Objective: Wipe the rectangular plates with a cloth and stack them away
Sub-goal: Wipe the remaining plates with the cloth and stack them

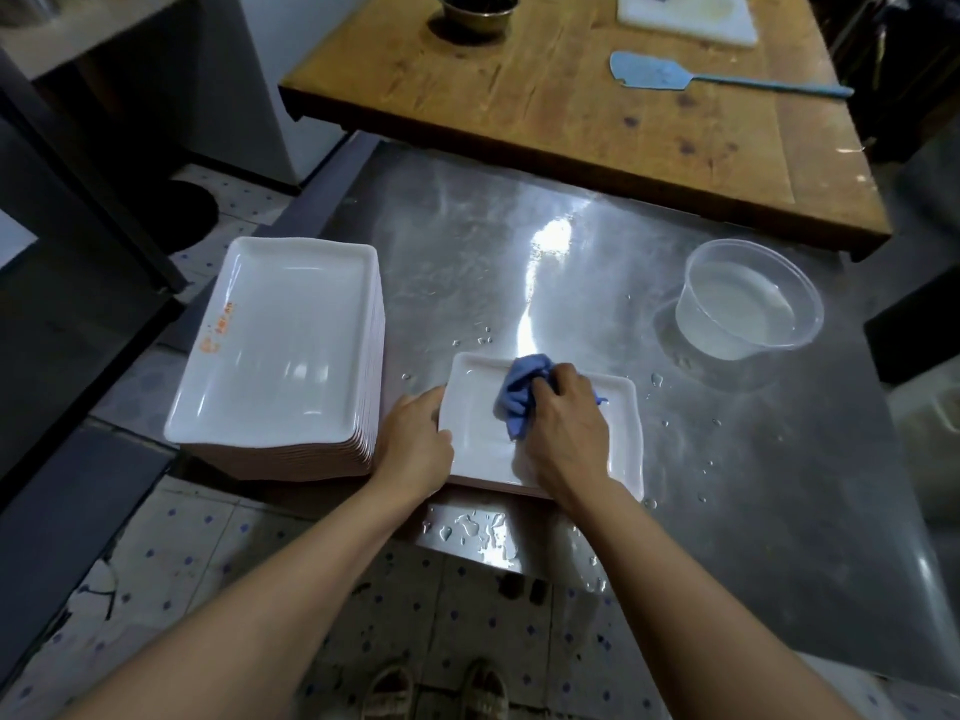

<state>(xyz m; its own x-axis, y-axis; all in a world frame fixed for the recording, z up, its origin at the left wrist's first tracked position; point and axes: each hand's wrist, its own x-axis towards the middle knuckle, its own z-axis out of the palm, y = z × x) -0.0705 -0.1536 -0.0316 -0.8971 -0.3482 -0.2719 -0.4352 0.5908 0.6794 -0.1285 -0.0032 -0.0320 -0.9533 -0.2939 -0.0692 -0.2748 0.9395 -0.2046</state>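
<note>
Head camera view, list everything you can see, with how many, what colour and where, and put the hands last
plate: one, white, on the steel table's near edge, being wiped
cloth: one, blue, bunched on the plate
stack of plates: one tall pile, white, left of the plate, orange marks on the top one
tub: one, clear plastic, holding water, right side of the steel table
steel table: one, grey, wet with droplets
wooden table: one, brown, behind the steel table
spatula: one, light blue, on the wooden table
bowl: one, metal, far edge of the wooden table
board: one, white, far right of the wooden table
left hand: holds the plate's left edge
right hand: grips the cloth
</note>
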